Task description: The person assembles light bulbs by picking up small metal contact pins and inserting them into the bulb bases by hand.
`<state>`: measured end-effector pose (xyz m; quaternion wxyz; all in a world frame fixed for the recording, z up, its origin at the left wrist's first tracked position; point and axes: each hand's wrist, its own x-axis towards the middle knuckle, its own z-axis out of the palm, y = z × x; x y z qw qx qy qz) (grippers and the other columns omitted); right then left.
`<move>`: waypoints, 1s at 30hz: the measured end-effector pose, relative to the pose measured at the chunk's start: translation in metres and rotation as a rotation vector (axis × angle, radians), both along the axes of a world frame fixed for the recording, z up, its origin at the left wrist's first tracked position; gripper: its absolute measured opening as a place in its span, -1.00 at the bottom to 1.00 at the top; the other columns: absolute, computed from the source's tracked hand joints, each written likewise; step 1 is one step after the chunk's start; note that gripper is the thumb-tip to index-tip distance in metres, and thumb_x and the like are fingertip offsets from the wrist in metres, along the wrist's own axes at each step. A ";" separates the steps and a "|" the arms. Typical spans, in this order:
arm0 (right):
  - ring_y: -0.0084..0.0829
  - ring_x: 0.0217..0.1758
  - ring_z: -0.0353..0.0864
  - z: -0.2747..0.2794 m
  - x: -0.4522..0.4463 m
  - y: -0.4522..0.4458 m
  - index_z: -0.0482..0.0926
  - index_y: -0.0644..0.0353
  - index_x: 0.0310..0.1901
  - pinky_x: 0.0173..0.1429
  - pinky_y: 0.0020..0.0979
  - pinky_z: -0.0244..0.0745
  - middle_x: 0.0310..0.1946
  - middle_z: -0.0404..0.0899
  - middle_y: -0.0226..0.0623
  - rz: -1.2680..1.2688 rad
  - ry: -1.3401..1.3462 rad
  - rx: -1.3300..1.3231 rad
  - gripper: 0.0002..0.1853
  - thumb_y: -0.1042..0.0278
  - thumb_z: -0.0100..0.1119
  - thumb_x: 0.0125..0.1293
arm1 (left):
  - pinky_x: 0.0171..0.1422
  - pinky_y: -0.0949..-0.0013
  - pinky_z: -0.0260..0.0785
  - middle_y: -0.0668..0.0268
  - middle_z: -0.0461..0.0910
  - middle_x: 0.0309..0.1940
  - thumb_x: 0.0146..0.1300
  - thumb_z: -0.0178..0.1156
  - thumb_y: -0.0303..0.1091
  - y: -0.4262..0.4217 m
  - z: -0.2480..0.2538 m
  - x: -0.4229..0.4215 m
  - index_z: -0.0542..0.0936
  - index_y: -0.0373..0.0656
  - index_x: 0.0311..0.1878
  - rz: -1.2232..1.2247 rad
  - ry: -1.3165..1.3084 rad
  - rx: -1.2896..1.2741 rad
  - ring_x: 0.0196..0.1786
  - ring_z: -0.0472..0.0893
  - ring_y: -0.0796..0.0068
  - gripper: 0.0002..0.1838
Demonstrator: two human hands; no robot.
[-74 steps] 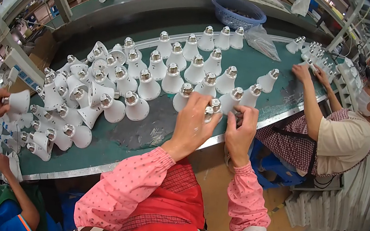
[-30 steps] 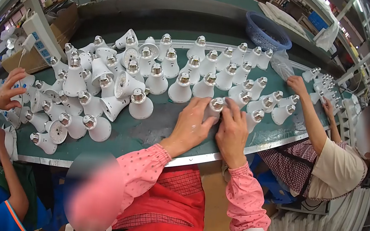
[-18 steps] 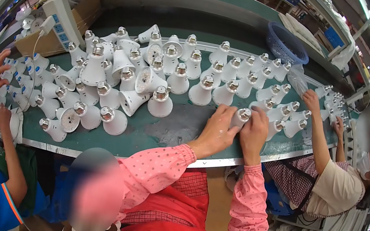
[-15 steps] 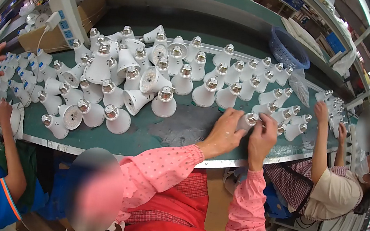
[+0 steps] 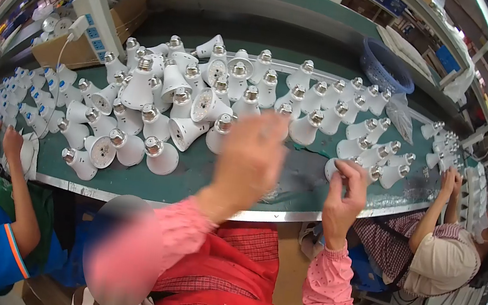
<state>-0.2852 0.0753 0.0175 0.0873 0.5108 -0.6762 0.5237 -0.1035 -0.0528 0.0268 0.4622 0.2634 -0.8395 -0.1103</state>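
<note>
My left hand [image 5: 250,164] is smeared by motion above the front middle of the green table [image 5: 189,185], in front of upright white bulbs with silver screw caps; whether it holds anything cannot be made out. To its right, my right hand [image 5: 345,199] has curled fingers, with thumb and fingertips at the right side of a tilted white bulb [image 5: 329,168]. Several bulbs [image 5: 387,175] lean together just beyond that hand. Upright bulbs [image 5: 305,128] stand in rows behind. At the left is a jumbled heap of bulbs [image 5: 138,89], some lying on their sides.
A blue basket [image 5: 387,66] and a clear plastic bag [image 5: 401,118] are at the back right. A power strip [image 5: 92,28] stands at the left by a cardboard box [image 5: 58,56]. Co-workers sit on both sides, a left one's arm [image 5: 20,190] and a right one's arm [image 5: 433,213] at the table.
My left hand has moved away from my right hand, leftward toward the upright bulbs. The bulb that was between both hands is now beside my right hand only. The right co-worker's hands have come together.
</note>
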 end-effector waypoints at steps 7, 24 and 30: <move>-0.17 0.07 0.60 -0.010 0.016 -0.054 0.51 0.31 0.32 -0.04 -0.29 0.59 0.14 0.51 -0.02 0.040 -0.103 0.116 -0.47 0.64 0.26 0.29 | 0.42 -0.04 0.37 -0.03 0.54 0.26 0.09 0.54 -0.26 -0.049 0.012 0.047 0.53 -0.24 0.41 0.201 -0.270 0.101 0.32 0.51 -0.16 -0.22; 0.09 0.17 0.55 -0.025 0.056 -0.057 0.55 0.25 0.28 0.23 -0.08 0.49 0.12 0.51 0.06 0.176 -0.051 0.109 -0.47 0.62 0.34 0.25 | 0.24 0.23 0.53 0.05 0.67 0.14 0.42 0.33 -0.20 -0.083 0.000 0.038 0.68 -0.25 0.27 -0.313 -0.192 0.785 0.13 0.68 0.23 -0.55; 0.05 0.19 0.54 -0.028 0.063 -0.080 0.55 0.21 0.29 0.29 -0.05 0.42 0.14 0.57 0.00 0.312 0.156 0.244 -0.45 0.47 0.43 0.24 | 0.21 0.10 0.53 -0.04 0.70 0.05 0.27 0.43 -0.19 -0.084 -0.021 0.059 0.68 -0.35 0.19 -0.159 -0.069 0.558 0.08 0.70 -0.04 -0.48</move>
